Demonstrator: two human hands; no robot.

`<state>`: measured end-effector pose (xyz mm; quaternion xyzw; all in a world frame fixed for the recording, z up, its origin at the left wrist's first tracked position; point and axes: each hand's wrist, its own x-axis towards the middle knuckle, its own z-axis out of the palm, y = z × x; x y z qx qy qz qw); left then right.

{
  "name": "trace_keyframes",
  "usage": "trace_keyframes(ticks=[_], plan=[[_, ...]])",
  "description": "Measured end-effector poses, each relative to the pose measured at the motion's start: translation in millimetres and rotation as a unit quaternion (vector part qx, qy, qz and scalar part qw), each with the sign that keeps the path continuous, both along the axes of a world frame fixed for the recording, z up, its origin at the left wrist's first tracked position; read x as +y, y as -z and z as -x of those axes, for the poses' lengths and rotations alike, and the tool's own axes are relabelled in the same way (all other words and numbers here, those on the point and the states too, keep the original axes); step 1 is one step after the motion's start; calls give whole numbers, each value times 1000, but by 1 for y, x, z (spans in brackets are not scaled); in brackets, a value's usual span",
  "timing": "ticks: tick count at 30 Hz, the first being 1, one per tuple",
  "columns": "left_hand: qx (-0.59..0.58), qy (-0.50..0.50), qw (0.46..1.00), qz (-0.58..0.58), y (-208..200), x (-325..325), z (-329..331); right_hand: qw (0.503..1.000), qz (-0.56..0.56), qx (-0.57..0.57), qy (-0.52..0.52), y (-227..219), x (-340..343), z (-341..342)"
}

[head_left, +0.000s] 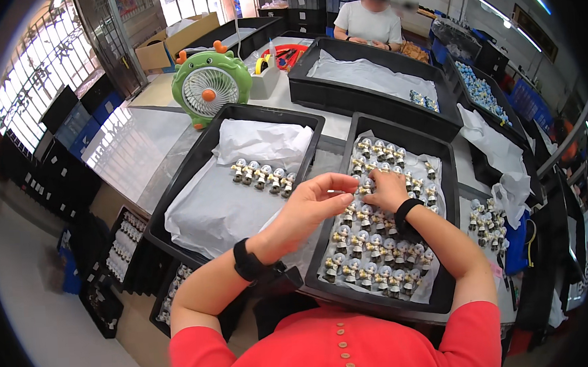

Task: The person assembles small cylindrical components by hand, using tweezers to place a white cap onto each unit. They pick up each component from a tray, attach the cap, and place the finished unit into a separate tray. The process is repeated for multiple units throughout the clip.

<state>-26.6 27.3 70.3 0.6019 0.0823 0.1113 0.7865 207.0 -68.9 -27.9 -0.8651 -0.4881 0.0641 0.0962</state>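
Rows of small figurines with pale heads, gold details and dark bases lie on white paper in the right black tray. Over that tray, my right hand reaches down with bent fingers, closed on a figurine that is partly hidden by the fingers. My left hand hovers at the tray's left side, its thumb and curved fingers apart, with nothing visible between them. In the left black tray, a short row of the same figurines rests on white paper.
A green fan stands behind the left tray. Farther back is a larger black tray with paper and a few blue figurines. A person sits across the table. More figurines lie at the right.
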Motion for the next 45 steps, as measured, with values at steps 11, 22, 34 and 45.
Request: trace_keyframes(ticks=[11,22,34,45], plan=[[-33,-61,997,41,31,-28,-39,798,-325,503,-72,-66,-38,56],[-22,-85,994,63,40,-24,-36,850,-311,375,-200,-52,-47,53],[-35,-64,995,67,41,-18,-31,873,-310,337,-166,-57,-49,56],[-64,-88,993,46,49,-19,-31,866,-329,349,-142,-52,-48,57]])
